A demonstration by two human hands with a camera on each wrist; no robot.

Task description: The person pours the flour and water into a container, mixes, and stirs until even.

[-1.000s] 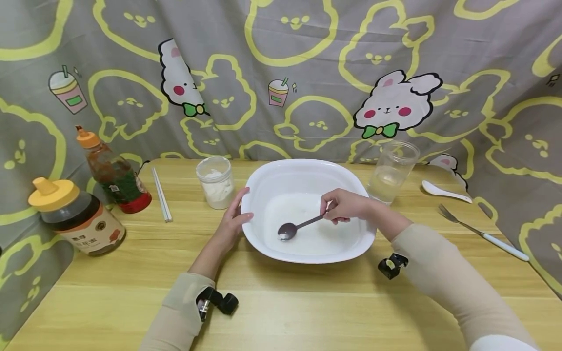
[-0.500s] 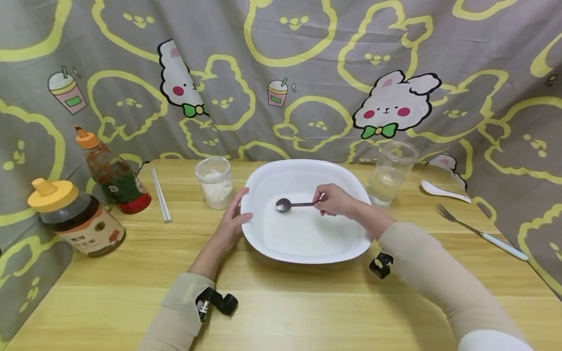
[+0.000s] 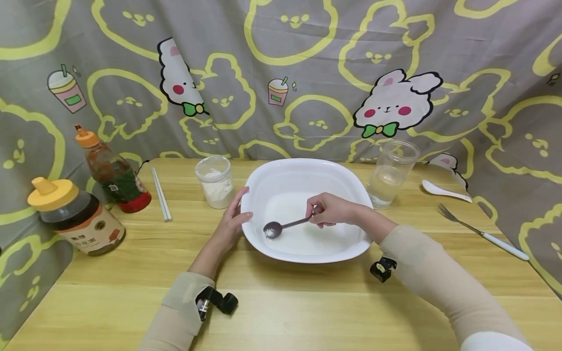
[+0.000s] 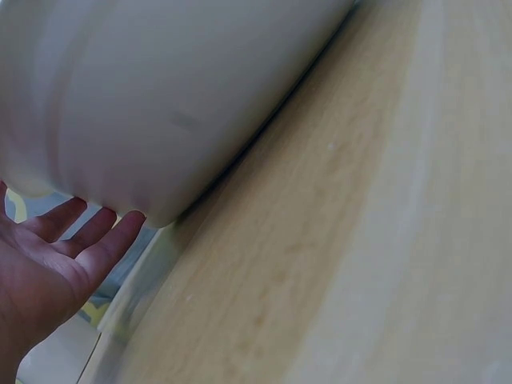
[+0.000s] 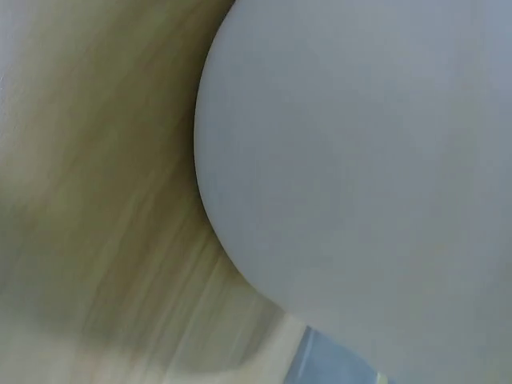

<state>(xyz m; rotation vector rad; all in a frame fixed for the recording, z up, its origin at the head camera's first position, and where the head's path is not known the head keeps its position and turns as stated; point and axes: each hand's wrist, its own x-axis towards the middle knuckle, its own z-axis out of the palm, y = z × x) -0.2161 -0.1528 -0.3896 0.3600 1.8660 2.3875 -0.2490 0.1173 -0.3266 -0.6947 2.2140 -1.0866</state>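
Note:
A white basin [image 3: 307,258] stands on the wooden table, with whitish stuff over its floor. My left hand [image 3: 229,224] holds its left rim, thumb over the edge. In the left wrist view the fingers of that hand [image 4: 56,256] rest against the basin's outer wall [image 4: 176,104]. Inside the basin, my right hand [image 3: 331,209] pinches the handle of a dark spoon [image 3: 274,230], its bowl pointing left and holding a little white powder. The right wrist view shows only the basin's outside [image 5: 344,176] and table; the right hand is hidden there.
Left of the basin are a jar of white powder [image 3: 217,187], chopsticks [image 3: 161,195], a red sauce bottle [image 3: 115,176] and a honey bottle [image 3: 83,224]. To the right stand a clear jar of water [image 3: 388,180], a white spoon [image 3: 445,192] and a fork [image 3: 483,235]. A patterned curtain hangs behind.
The right hand has swept the spoon around in the basin: first up and left, then down and a bit further left. The left hand and the basin have stayed in place.

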